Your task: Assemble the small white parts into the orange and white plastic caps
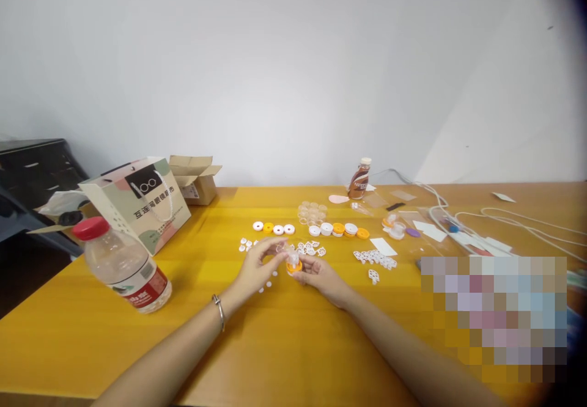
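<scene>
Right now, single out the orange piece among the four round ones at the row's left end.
It's the second round piece from the left, the only orange one; the other three round pieces are white.

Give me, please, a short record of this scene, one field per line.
right hand: holds a small orange-and-clear part
left hand: at that part's clear top; exact contact unclear
beyond the hands: white and orange round parts, clear parts
right of the hands: white openwork pieces
left side: red-capped bottle, paper bag
surface: yellow-brown table
</scene>
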Motion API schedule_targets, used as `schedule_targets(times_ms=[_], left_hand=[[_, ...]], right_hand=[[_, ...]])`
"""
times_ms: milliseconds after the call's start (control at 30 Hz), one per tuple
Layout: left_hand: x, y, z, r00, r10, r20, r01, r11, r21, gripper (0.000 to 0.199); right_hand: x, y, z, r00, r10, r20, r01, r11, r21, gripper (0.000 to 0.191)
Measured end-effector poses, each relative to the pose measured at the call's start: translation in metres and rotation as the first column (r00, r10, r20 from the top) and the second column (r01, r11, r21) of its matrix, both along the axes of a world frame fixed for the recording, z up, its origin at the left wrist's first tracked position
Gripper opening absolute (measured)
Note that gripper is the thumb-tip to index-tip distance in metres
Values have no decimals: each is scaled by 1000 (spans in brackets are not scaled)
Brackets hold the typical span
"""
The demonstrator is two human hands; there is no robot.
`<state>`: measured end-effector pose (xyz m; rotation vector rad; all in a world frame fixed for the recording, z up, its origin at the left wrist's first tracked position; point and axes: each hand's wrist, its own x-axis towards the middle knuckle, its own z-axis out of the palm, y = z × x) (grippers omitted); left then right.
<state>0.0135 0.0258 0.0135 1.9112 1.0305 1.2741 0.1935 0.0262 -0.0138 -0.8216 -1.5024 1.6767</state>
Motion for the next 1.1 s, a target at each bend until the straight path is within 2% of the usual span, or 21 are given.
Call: schedule_targets(times_ms=[100,200,300,500,667,867,967,1100], left_hand=[[1,-2,1,1000,1,-5,0,998,58,31],[3,-7,2,995,-16,-99,27,993,111,30],[4,-10,1,987,-33,-160,51,992,113,29],[4,-13,-2,983,-52,-174,72,991,115,31],[3,-15,0,985,-76,-154,91,992,93,31],[2,-16,4,975,-207,-81,206,978,-16,26],[2,-16,2,982,-172,-78,171,985,-22,25],[3,-18,-2,986,-66,-156,78,994,74,22]], right_hand=[[0,-1,1,1000,1,7,-1,1000,14,47],[-1,-1,2,1000,11,-2,-11,999,30,42],[-1,-3,2,1000,16,9,-16,999,38,38],[1,-8,1,998,0,68,-3,999,44,34],[0,-12,1,996,-23,92,16,997,77,31],[0,-15,1,992,47,121,-60,992,113,27],[0,-18,2,992,40,118,-56,990,133,27],[-4,-21,3,991,7,133,-25,992,127,28]])
